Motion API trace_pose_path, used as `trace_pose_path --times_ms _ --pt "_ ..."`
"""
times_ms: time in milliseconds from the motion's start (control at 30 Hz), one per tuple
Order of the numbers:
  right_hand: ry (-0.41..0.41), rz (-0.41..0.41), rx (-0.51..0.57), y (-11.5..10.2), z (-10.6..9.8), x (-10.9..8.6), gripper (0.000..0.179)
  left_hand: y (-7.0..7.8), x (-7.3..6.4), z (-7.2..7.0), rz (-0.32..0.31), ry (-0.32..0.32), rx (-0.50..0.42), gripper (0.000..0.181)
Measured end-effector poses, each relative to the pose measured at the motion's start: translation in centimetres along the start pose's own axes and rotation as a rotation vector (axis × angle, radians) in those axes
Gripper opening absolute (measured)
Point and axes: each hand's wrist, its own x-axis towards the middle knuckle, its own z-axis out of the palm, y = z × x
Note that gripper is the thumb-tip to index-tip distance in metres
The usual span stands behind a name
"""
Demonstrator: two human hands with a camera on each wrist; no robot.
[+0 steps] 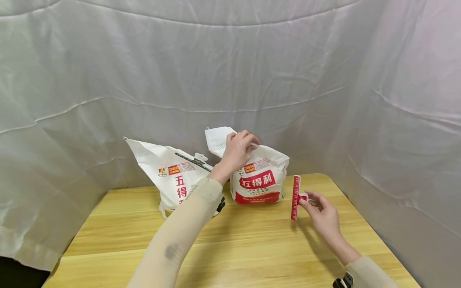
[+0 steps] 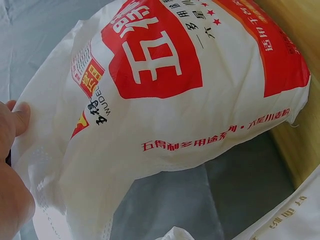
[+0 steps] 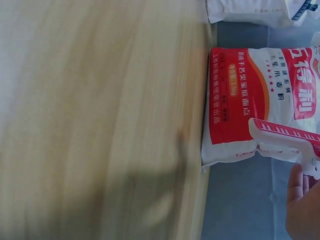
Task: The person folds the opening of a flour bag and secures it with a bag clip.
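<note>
A white and red flour bag (image 1: 257, 180) stands toward the back of the table, its top flap leaning to the left. My left hand (image 1: 238, 149) pinches the bag's upper edge. In the left wrist view, the thumb of that hand (image 2: 12, 155) presses on the white plastic of the bag (image 2: 155, 65). To the right of the bag, my right hand (image 1: 325, 214) holds a red and white bag clip (image 1: 295, 198) by its handle, with the long bar upright. The right wrist view shows the clip (image 3: 282, 133) in front of the bag (image 3: 232, 100); that hand is partly cut off.
A second flour bag (image 1: 169, 168) leans at the left, partly behind my left forearm. A black and white clip (image 1: 194, 161) sits across its top. Grey cloth (image 1: 230, 80) hangs around the wooden table (image 1: 259, 248) at the back and sides.
</note>
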Motion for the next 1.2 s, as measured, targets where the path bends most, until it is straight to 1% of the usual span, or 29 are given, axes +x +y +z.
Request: trace_pose_path --times_ms 200,500,633,867,1200 --pt "0.005 -0.024 -0.007 -0.9 0.0 0.6 0.043 0.0 -0.1 0.0 -0.010 -0.009 0.007 0.010" --pt "0.012 -0.116 -0.006 -2.1 -0.1 2.4 0.039 0.0 0.0 -0.1 -0.010 -0.001 0.009 0.010" --pt "0.012 -0.131 -0.018 -2.7 -0.1 2.9 0.039 0.0 0.0 0.0 -0.013 -0.003 0.004 0.010" --pt "0.009 -0.171 -0.007 -3.4 0.1 4.0 0.039 0.0 0.0 0.1 -0.015 -0.009 0.002 0.011" --pt "-0.006 -0.226 -0.056 -4.4 -0.1 5.7 0.039 0.1 0.0 0.1 -0.010 0.003 0.003 0.012"
